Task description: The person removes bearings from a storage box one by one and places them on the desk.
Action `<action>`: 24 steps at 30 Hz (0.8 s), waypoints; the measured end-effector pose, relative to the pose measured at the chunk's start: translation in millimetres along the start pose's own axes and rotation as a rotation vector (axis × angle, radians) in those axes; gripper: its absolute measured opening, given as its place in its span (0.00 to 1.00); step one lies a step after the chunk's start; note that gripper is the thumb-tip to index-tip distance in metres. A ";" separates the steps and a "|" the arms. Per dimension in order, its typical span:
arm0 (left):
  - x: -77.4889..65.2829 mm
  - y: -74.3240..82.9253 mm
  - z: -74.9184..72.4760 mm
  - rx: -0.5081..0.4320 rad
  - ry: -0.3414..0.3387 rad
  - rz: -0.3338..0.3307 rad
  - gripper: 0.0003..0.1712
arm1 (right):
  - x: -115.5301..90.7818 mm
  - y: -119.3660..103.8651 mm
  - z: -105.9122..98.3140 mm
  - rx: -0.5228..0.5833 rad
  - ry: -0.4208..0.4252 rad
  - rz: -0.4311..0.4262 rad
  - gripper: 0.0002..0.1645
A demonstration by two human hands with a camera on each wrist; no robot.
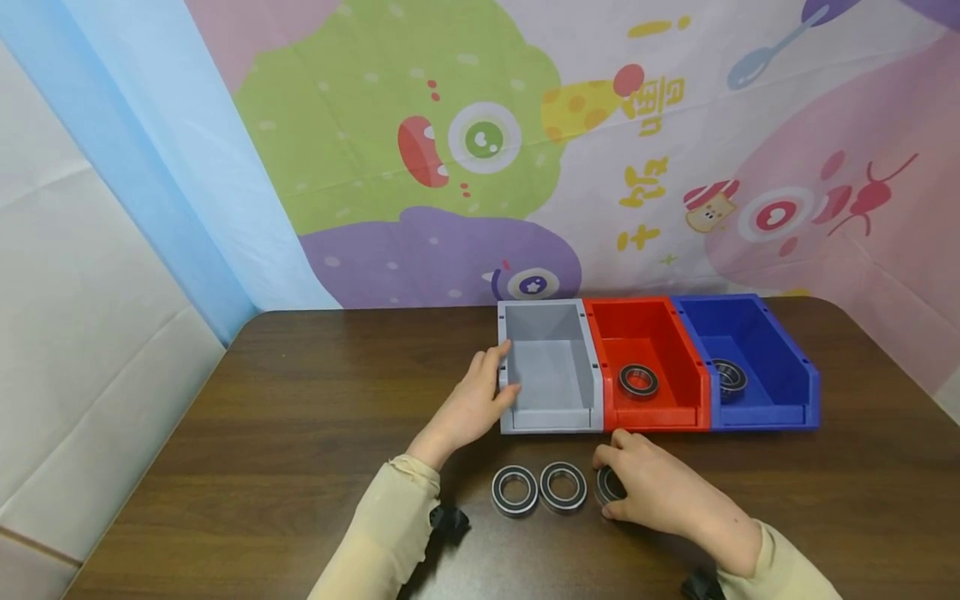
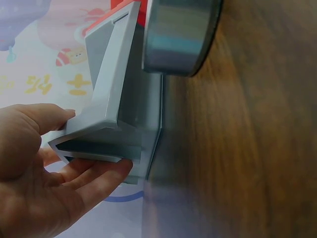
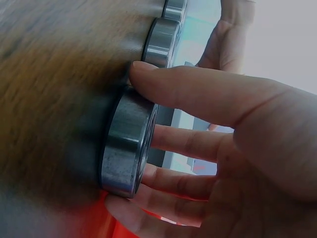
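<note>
On the near part of the desk (image 1: 300,433), right of centre: right hand (image 1: 663,492) has the end bearing (image 3: 128,144) pinched, thumb on one side of its outer rim, fingers on the other. Can't tell if it's off the surface. Just left of it, middle bearing (image 1: 564,506) and left bearing (image 1: 514,511) lie flat side by side, touching or nearly so, no hand on them. Next row out: left hand (image 1: 468,408) grips the grey bin (image 1: 551,421) by its outer side wall, thumb by the rim, fingers below. Red bin (image 1: 658,418) adjoins it, one bearing (image 1: 639,393) flat inside. Blue bin (image 1: 765,417) at the right end, at least one bearing (image 1: 731,392) in it, maybe stacked. Far: cartoon backdrop (image 1: 375,108). Status, my read: partway. Red and blue already have parts; three bearings remain outside the bins, one of them in hand.
</note>
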State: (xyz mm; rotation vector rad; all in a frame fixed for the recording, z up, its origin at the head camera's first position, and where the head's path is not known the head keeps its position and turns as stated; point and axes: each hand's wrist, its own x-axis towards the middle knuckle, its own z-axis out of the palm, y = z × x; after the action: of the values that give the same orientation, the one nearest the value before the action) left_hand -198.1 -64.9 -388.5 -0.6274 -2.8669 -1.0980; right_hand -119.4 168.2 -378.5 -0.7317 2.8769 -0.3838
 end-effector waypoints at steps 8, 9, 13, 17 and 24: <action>1.3 0.0 -0.2 0.010 0.006 0.006 0.35 | -1.1 3.1 -2.9 0.033 -0.019 -0.024 0.23; 1.3 0.1 -0.4 0.009 0.005 0.006 0.35 | -1.2 3.7 -3.3 0.039 -0.021 -0.028 0.23; 0.9 0.9 -1.1 0.002 0.001 0.001 0.36 | -1.5 5.1 -4.2 0.042 -0.016 -0.045 0.24; 0.7 1.9 -1.1 0.001 0.003 -0.008 0.35 | -1.8 6.8 -5.3 0.043 -0.015 -0.063 0.24; -0.3 1.8 -0.7 -0.003 0.003 -0.011 0.35 | -3.2 9.7 -9.3 0.081 -0.032 -0.075 0.23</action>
State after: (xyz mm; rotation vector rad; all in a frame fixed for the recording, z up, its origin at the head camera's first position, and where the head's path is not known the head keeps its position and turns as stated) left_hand -197.3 -64.2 -386.9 -0.6109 -2.8706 -1.1032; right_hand -122.9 179.9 -372.0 -0.8261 2.7916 -0.4907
